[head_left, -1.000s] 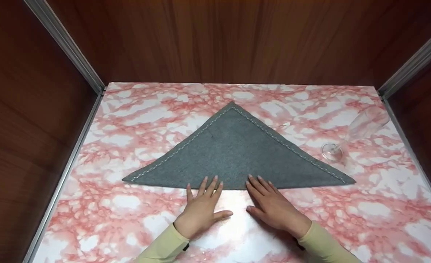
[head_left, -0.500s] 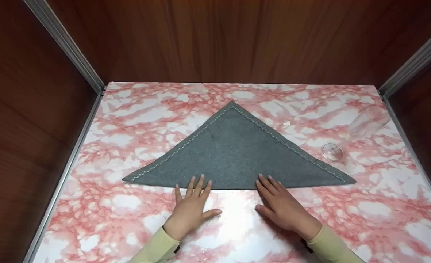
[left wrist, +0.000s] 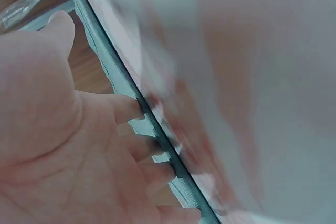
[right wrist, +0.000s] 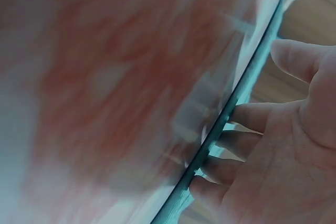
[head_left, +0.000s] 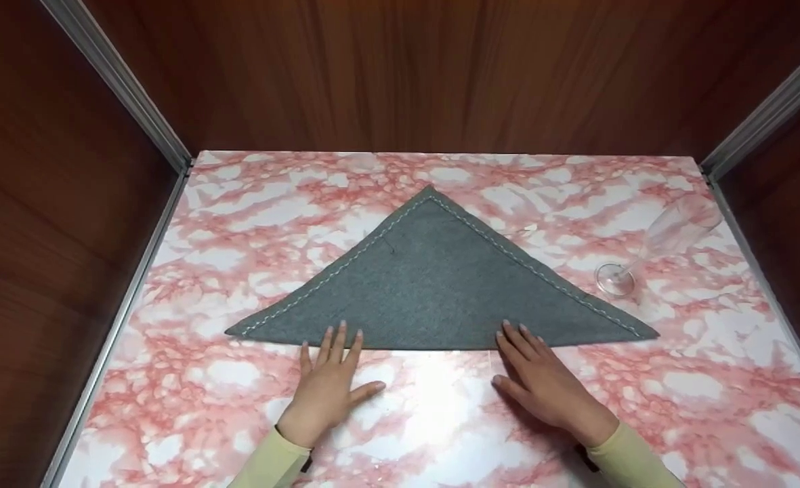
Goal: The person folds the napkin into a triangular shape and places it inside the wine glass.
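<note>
A grey cloth [head_left: 433, 278], folded into a triangle with light stitching along its two upper sides, lies flat on the table, point away from me. My left hand [head_left: 325, 390] rests its straight, spread fingers on the near folded edge, left of the middle. On the same edge, right of the middle, lie the straight fingers of my right hand [head_left: 552, 390]. Both thumbs stick out toward each other. In the left wrist view, the fingertips of the left hand [left wrist: 105, 145] reach over the cloth's dark edge [left wrist: 118, 59]; the right wrist view shows the right hand [right wrist: 278, 145] likewise.
A clear stemmed glass [head_left: 677, 230] lies on its side at the right, its round foot close to the cloth's right side. Red-and-white marbled covering spreads over the table [head_left: 237, 407]. Dark wood panels [head_left: 400, 74] with metal corner strips close off the back and sides.
Both hands have slid apart along the near edge, the left one leftward and the right one rightward. The cloth and the glass have stayed in place.
</note>
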`<action>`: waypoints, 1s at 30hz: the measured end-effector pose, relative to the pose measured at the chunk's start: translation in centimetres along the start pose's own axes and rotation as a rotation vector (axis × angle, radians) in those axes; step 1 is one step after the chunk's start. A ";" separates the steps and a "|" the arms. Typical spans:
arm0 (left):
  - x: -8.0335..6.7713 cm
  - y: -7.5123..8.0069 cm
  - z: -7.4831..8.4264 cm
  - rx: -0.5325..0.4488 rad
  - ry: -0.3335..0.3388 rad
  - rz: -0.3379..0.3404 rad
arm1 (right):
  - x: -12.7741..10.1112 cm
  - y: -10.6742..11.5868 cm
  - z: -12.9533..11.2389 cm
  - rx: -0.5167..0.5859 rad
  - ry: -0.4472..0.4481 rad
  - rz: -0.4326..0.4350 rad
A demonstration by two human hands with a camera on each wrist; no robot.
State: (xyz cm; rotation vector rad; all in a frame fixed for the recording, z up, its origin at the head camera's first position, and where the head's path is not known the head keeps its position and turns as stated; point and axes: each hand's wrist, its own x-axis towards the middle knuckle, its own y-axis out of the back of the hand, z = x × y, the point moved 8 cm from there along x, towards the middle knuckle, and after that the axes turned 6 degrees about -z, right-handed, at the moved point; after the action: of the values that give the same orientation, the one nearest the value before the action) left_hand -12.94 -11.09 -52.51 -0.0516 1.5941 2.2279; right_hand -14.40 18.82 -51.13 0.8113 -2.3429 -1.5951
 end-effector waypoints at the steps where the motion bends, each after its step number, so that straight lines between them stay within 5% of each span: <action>1: -0.1 0.2 -0.4 0.001 0.007 0.015 | -0.1 0.1 0.2 0.003 -0.006 0.002; 9: -1.3 1.3 -3.3 0.016 0.074 0.108 | -1.7 1.0 2.5 0.047 -0.078 0.006; 19: -2.4 2.0 -6.8 -0.022 0.168 0.096 | -4.0 2.4 5.5 0.075 -0.159 0.048; 30: -3.4 3.1 -8.7 0.015 0.171 0.172 | -6.0 3.4 8.9 0.109 -0.251 0.030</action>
State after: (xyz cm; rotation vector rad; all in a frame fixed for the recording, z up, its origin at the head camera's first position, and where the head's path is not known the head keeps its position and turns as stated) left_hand -12.62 -20.86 -51.87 -0.1064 1.7653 2.3977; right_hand -14.57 30.07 -50.77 0.6235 -2.6207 -1.6552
